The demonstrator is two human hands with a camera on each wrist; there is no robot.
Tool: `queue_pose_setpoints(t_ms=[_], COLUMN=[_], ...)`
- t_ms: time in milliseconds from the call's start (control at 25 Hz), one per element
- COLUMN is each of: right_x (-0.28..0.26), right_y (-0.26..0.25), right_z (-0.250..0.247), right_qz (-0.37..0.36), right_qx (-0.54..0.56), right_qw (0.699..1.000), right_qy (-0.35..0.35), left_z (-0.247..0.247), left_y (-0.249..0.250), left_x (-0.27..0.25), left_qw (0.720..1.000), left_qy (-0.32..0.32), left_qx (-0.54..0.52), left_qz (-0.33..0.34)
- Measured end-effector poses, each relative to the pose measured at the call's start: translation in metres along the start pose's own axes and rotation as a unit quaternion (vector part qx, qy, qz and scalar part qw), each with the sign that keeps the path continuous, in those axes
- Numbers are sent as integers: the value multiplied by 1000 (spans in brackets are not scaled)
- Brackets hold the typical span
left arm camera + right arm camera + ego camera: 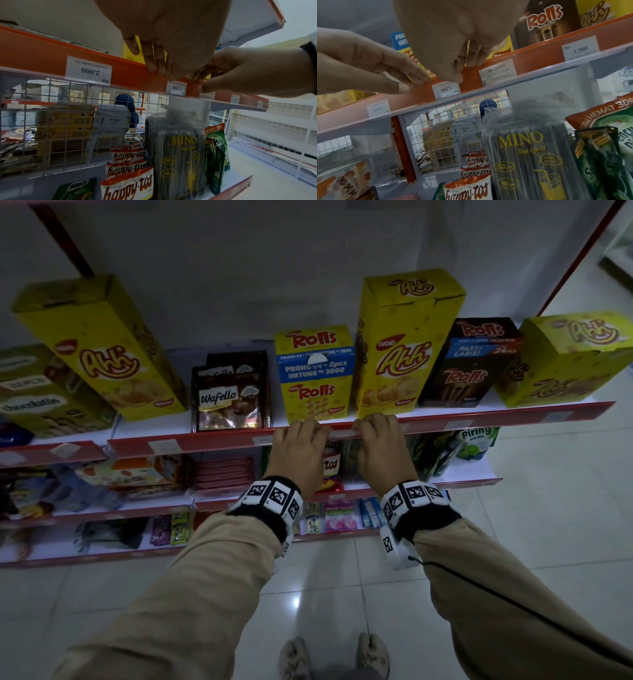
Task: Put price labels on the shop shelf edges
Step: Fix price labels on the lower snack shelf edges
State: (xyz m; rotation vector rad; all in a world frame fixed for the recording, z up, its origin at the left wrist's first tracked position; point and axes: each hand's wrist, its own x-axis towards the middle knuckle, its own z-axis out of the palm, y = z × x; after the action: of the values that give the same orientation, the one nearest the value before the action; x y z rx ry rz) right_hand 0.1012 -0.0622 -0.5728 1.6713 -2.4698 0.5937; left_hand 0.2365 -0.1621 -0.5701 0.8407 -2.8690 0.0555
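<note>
The red shelf edge strip [212, 441] runs under the snack boxes. My left hand [301, 429] and right hand [375, 424] both grip its top edge, fingers curled over the top and thumbs on the front face. Between the hands sits a small white price label [340, 433]. It reads 1.500 upside down in the left wrist view [176, 88], just below my left hand [161, 73], with my right hand [204, 81] beside it. In the right wrist view my right thumb [458, 78] presses the strip just above this label [446, 90].
More price labels sit in the strip: a 2.000 label [88, 70] to the left, a 10.000 label [497, 71] and a 1.500 label [580, 50] to the right. Yellow Rolls box [313, 374] stands right behind my hands. A straw pack [176, 148] and snack bags fill the shelf below.
</note>
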Motion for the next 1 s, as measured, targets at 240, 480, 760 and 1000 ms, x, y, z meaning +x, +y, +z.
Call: queue_pose_setpoints(t_ms=[240, 480, 760, 1000], right_x=[1, 3, 12, 23], right_y=[-8, -13, -15, -9], right_z=[5, 9, 12, 10], right_qz=[-33, -22, 19, 73], right_qx=[28, -9, -6, 88], right_qw=[999, 999, 1000, 993], right_qy=[17, 40, 14, -15], left_z=[2, 3, 2, -3], left_y=[-1, -7, -12, -18], left_x=[2, 5, 2, 2], left_qw=[998, 998, 999, 998], left_qy=[15, -9, 7, 10], left_qx=[-61, -70, -30, -65], left_qz=[-4, -5, 12, -5])
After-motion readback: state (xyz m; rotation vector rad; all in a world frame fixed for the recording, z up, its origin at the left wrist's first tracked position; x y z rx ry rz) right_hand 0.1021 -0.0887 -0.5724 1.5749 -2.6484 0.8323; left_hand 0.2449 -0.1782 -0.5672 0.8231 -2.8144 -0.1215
